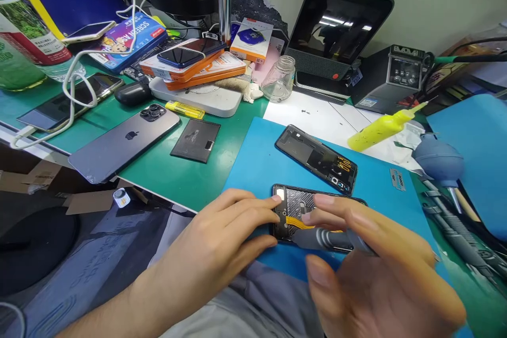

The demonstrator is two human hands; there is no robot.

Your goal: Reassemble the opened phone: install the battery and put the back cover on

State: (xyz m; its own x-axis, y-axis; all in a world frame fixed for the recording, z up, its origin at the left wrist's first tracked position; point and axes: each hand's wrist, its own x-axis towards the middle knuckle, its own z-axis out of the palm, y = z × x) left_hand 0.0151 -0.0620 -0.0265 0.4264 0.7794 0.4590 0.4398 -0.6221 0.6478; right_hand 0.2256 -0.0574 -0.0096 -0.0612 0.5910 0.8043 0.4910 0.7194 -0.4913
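Low centre of the frame: opened phone [295,211] flat on the blue mat [253,158], insides up, an orange strip showing across it. Left hand [222,237] just left of it, fingers spread a little, fingertips [275,199] pressed on the phone's left edge, thumb against its lower corner. Right hand [380,274] at lower right, blurred, fingers curled and clamped on a grey screwdriver [328,239]; tool lying nearly level across the phone's lower edge, tip toward the left, close to the orange strip. Whether the tip touches the phone: cannot tell.

Just above, centre right: back cover [317,158] on the same mat, tilted, apart from the phone. Right of that: yellow bottle [380,128] on its side on white paper, nozzle toward the upper right; blue blower [438,161] beside it. Centre left on the green mat [158,169]: dark iPhone [124,140] face down, small black battery [196,140] near it, yellow lighter [185,110] above. Upper centre: glass jar [279,79], stacked orange boxes with a phone on top [186,60], microscope stand [224,0]. Upper right: black screen unit [336,31] and solder station [396,76].
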